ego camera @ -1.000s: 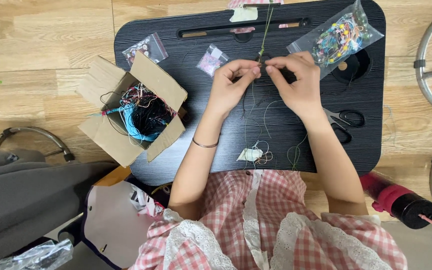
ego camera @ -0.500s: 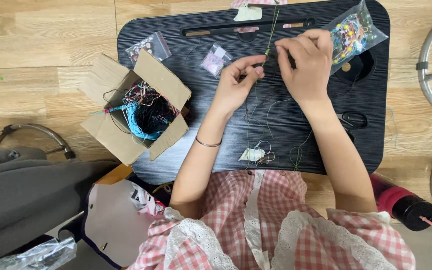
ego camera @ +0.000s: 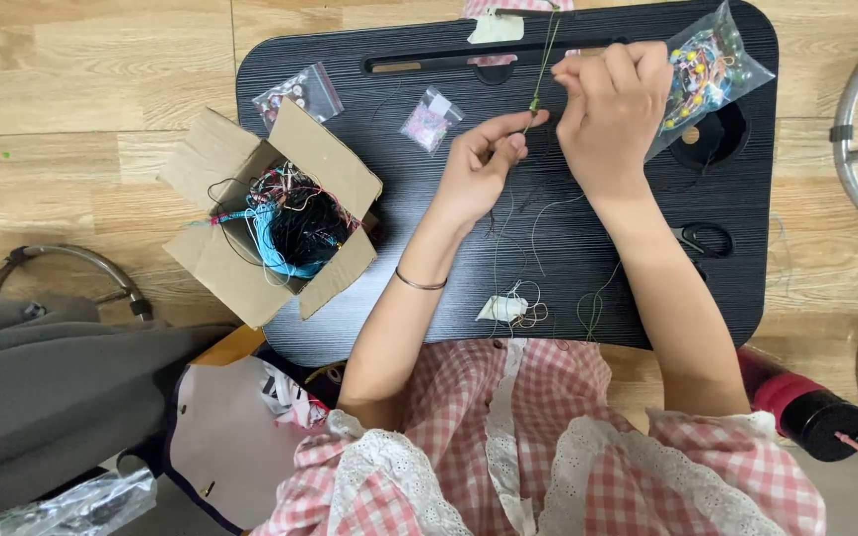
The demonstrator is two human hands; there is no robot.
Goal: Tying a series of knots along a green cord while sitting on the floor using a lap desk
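Note:
A thin green cord (ego camera: 545,55) runs from a piece of tape at the far edge of the black lap table (ego camera: 350,328) down to my hands. My left hand (ego camera: 479,169) pinches the cord's knotted lower end between thumb and fingertips. Just to its right and slightly farther up, my right hand (ego camera: 613,104) is closed on a strand of the same cord. Loose green strands (ego camera: 538,228) trail from both hands toward me across the table. A small white card wound with thread (ego camera: 506,308) lies near the table's front edge.
An open cardboard box (ego camera: 270,213) of tangled cords overhangs the table's left side. Small bead bags (ego camera: 295,91) (ego camera: 431,117) lie at the back, a larger bead bag (ego camera: 709,65) by my right hand. Scissors (ego camera: 702,238) rest at right. A red and black bottle (ego camera: 808,412) lies on the floor.
Both hands have moved away from me toward the table's far edge. The right hand has pulled up and to the right, apart from the left, drawing the strand with it.

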